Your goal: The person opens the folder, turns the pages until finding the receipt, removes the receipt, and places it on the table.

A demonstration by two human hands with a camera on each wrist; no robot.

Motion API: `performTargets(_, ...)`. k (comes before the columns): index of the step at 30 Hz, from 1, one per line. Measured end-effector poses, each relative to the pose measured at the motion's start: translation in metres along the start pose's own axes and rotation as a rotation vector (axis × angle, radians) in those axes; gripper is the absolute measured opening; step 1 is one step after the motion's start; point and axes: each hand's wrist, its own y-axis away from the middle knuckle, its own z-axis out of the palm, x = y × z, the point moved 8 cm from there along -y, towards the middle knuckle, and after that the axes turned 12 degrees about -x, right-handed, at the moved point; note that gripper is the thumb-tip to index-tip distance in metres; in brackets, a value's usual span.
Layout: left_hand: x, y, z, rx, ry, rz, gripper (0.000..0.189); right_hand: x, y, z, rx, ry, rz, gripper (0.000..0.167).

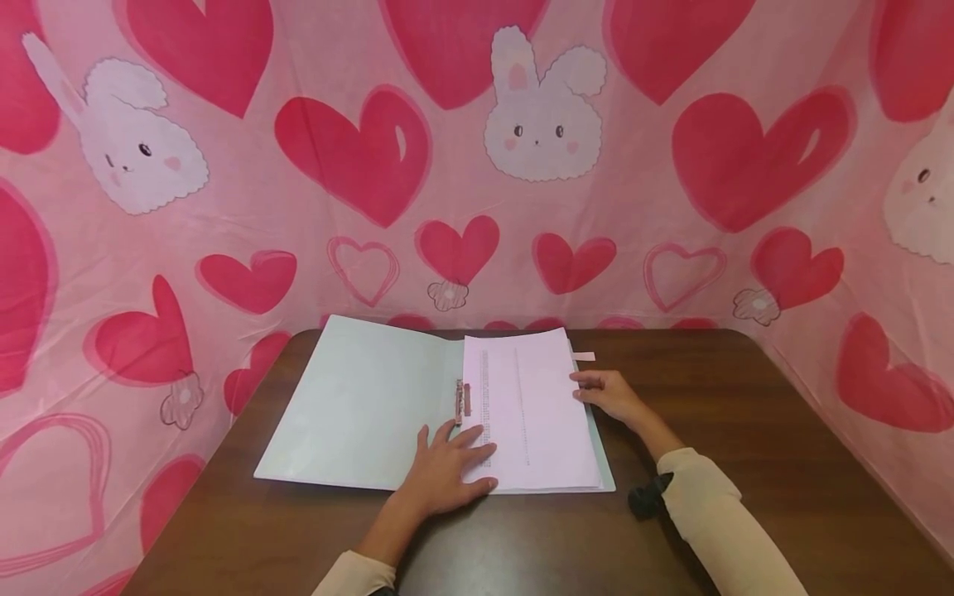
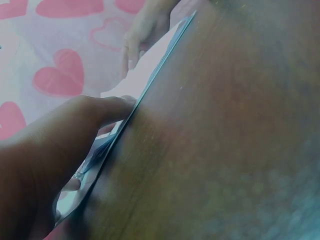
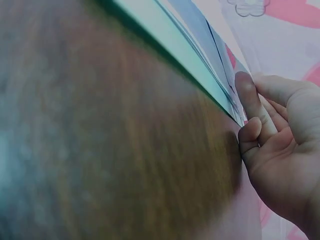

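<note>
A pale green folder [image 1: 365, 406] lies open on the table, its bare cover spread to the left. White printed sheets [image 1: 551, 422] are stacked on its right side, beside a metal binder clip [image 1: 460, 403] at the spine. My left hand [image 1: 447, 470] rests with spread fingers across the spine and the lower left of the sheets; its thumb lies near the bottom edge. At the right edge, my right hand [image 1: 609, 396] pinches the top paper. In the right wrist view, that paper [image 3: 220, 25] stands raised from the layers below, with fingertips [image 3: 246, 87] against its edge.
The brown wooden table [image 1: 745, 397] extends around the folder. A small pale tab [image 1: 585, 356] sticks out at the stack's upper right. Behind the table hangs a pink cloth [image 1: 462, 190] with hearts and rabbits. A dark device [image 1: 648, 497] sits at the right wrist.
</note>
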Motion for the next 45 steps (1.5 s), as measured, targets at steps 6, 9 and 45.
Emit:
performTargets(6, 0.001, 0.001, 0.000, 0.005, 0.009, 0.002, 0.056, 0.002, 0.001, -0.001, 0.010, -0.006, 0.006, 0.042)
performTargets(9, 0.001, 0.000, -0.001, 0.006, 0.015, 0.003, 0.056, 0.003, 0.000, -0.003, 0.016, -0.027, 0.006, 0.042)
performTargets(45, 0.001, 0.000, -0.003, -0.013, 0.033, -0.021, 0.061, -0.048, -0.006, -0.014, 0.057, -0.211, 0.023, 0.049)
